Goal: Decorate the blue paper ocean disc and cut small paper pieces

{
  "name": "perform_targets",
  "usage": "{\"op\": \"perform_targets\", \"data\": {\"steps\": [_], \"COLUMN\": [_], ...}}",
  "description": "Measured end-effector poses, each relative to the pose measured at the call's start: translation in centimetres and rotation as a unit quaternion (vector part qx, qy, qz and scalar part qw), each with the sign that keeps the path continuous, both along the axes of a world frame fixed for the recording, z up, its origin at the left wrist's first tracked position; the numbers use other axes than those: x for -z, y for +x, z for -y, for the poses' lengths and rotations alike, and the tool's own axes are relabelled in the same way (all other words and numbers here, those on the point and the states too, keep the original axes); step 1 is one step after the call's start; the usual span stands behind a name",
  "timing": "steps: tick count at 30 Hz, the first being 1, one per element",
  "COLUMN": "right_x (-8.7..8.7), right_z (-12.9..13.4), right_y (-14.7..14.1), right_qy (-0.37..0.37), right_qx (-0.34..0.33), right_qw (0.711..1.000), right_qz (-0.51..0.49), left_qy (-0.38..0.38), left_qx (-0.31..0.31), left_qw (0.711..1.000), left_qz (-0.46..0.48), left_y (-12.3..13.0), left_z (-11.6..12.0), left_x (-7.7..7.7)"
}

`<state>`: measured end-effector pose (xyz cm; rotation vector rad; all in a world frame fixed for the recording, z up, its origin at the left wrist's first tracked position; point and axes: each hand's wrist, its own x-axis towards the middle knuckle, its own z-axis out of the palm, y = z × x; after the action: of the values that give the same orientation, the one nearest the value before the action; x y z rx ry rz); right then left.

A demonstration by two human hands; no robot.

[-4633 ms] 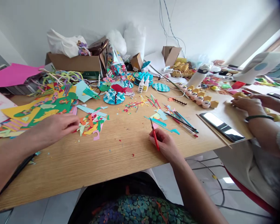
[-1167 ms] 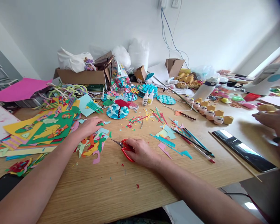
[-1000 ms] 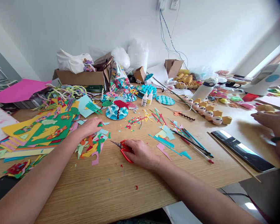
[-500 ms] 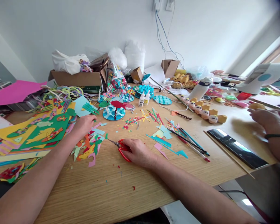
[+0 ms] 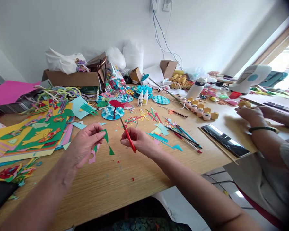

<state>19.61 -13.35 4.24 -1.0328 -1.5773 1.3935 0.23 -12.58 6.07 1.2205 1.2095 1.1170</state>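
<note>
Between the thumb and fingers of my left hand point(image 5: 88, 141) is a scrap of green paper point(image 5: 111, 150), its narrow end dangling to the right. My right hand point(image 5: 138, 141) is closed round red-handled scissors point(image 5: 128, 138), whose blades point up and away from me, apart from the paper. Beneath my left hand a pink paper scrap point(image 5: 92, 158) shows, with the rest of that spot covered. Beyond both hands stands a blue patterned disc point(image 5: 106, 115) carrying a red paper fish point(image 5: 116, 104) on a dark twisted stem.
Stacked coloured paper with fish cut-outs point(image 5: 42, 134) lies at left. Glue bottles point(image 5: 140, 99), brushes point(image 5: 185, 136), a phone point(image 5: 225, 141) and an egg-carton strip point(image 5: 199, 109) are toward the right. At far right, another person's hands point(image 5: 251, 114) hold a yellowish piece.
My left hand has lifted from the scrap pile toward me, bringing up green paper. My right hand has raised the scissors and turned their blades upward. The view has shifted right.
</note>
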Motion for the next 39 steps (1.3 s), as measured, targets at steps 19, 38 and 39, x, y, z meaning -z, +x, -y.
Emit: {"op": "perform_targets", "data": {"steps": [19, 38, 39], "right_x": [3.9, 3.7, 3.6], "right_z": [9.7, 8.0, 8.0], "right_y": [-3.3, -5.3, -5.4], "right_qy": [-0.289, -0.289, -0.284], "right_qx": [-0.047, 0.003, 0.013], "right_qw": [0.874, 0.875, 0.878], "right_qz": [-0.388, -0.388, -0.384], "left_qy": [0.124, 0.137, 0.126], "left_qx": [0.050, 0.030, 0.026], "left_qw": [0.984, 0.978, 0.982], "left_qz": [-0.118, -0.155, -0.140], "left_y": [3.3, 2.6, 2.6], "left_z": [0.2, 1.0, 1.1], "left_x": [2.3, 2.8, 3.0]}}
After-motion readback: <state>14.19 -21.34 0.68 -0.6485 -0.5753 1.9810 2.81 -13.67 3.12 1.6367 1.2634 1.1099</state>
